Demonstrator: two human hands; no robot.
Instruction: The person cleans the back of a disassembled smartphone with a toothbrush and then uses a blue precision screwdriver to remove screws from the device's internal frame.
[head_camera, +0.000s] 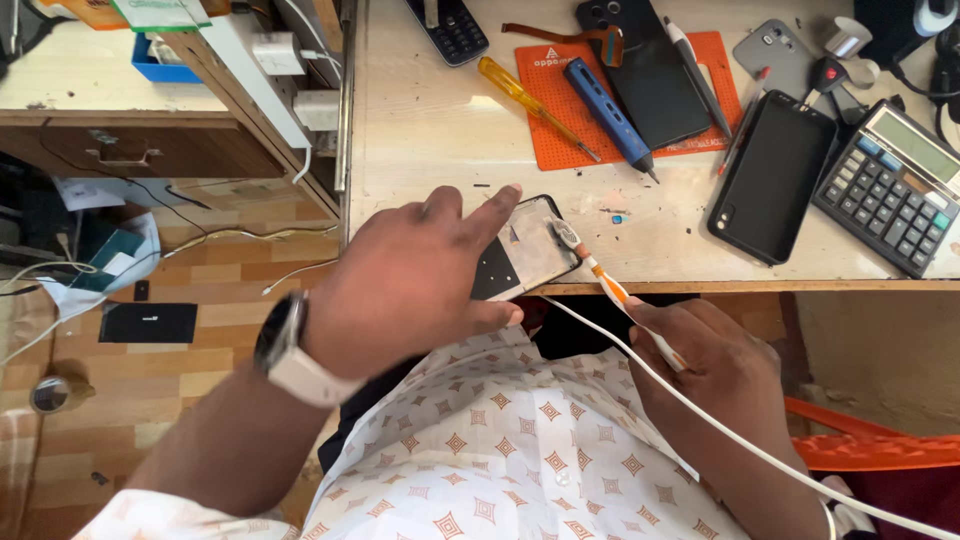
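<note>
My left hand (415, 280), with a white watch on its wrist, holds an opened phone (530, 250) at the near edge of the desk (440, 130); the fingers cover the phone's left part. My right hand (715, 370) sits below the desk edge and grips an orange-and-white toothbrush (620, 293). The brush head rests on the phone's upper right corner. A white cable (700, 410) runs across my lap past the right hand.
On the desk lie an orange mat (560, 140), a yellow screwdriver (535, 105), a blue electric screwdriver (610, 115), a black phone (650, 70), a pen (697, 75), another black phone (772, 178), a calculator (890, 185) and a keypad phone (450, 30). A drawer cabinet (130, 140) stands left.
</note>
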